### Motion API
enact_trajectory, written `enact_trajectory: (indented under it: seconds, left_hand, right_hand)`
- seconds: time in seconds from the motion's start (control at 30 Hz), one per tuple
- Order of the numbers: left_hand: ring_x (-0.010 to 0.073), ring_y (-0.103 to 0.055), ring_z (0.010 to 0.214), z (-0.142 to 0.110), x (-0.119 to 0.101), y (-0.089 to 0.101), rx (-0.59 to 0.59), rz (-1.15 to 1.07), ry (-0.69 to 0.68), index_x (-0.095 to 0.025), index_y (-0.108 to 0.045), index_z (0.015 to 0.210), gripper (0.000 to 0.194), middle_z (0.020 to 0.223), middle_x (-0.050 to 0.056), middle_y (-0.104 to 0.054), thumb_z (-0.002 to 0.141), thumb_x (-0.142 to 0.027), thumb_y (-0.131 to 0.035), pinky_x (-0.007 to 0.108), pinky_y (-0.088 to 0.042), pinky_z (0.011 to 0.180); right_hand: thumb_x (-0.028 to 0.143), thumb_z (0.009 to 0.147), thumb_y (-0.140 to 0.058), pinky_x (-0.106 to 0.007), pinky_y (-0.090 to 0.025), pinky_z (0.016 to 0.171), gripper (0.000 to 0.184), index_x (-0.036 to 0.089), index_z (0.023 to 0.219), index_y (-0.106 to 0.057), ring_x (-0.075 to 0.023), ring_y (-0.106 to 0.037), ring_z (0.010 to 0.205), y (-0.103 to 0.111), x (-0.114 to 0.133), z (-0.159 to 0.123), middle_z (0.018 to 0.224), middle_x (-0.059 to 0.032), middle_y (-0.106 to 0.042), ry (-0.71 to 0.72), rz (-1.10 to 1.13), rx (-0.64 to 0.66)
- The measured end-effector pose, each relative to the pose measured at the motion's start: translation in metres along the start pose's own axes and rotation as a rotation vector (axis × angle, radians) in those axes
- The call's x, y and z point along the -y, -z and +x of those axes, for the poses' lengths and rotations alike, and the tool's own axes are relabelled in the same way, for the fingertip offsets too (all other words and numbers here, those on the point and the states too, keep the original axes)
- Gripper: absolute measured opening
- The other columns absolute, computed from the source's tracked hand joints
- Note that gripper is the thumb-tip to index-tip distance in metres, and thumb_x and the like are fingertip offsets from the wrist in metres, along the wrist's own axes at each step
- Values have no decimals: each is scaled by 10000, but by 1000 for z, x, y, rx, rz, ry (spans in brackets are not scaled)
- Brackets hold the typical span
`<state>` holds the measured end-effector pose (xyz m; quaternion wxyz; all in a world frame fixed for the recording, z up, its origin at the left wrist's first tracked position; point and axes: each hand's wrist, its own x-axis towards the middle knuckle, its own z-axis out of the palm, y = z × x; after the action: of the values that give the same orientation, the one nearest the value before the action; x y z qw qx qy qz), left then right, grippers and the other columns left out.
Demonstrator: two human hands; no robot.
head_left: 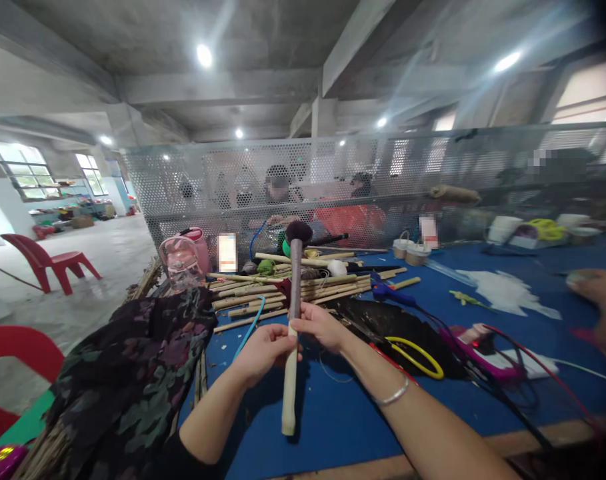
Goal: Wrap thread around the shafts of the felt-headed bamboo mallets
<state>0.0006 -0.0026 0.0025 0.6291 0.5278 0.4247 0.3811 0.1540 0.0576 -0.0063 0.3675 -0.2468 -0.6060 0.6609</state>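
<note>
A pale wooden stick (289,387) stands before me, pointing away over the table. Its upper length has a dark purple-grey wrapping (296,273), and a round dark knob (299,233) tops it. My left hand (265,350) pinches the stick near the lower end of the wrapping. Just above, my right hand (320,325) is closed around the wrapped part, with a bracelet on that wrist. A thin pale loop shows below the right hand; I cannot tell whether it is thread. Beyond the knob lie many pale sticks (333,288) and a green yarn ball (266,267).
Yellow-handled scissors (417,357) lie on black material at right, near a blue glue gun (390,291) and a magenta power strip (493,360) with cables. Dark patterned cloth (143,373) covers the left side. Another person's hand (597,300) is at far right. A perforated metal screen (223,180) stands behind.
</note>
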Motion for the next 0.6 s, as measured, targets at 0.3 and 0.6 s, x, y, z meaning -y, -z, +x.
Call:
enact_trajectory:
  seconds: [0.3, 0.6]
  left_hand:
    - [75, -455, 462, 2, 2, -1, -86, 103, -48, -142, -528, 684, 420, 542, -38, -519, 545, -466, -757, 207, -354, 475]
    - [80, -469, 474, 5, 9, 2, -147, 196, -80, -131, -563, 769, 432, 586, -23, -539, 587, -488, -726, 206, -345, 462]
  right_hand:
    - [406, 642, -735, -175, -177, 352, 408, 166, 852, -482, -20, -257, 375, 6, -1, -2, 534, 101, -404, 32, 6, 1]
    - [367, 601, -768, -175, -301, 452, 411, 154, 812, -487, -54, -413, 520, 2, -5, 2, 627, 53, -487, 60, -61, -58]
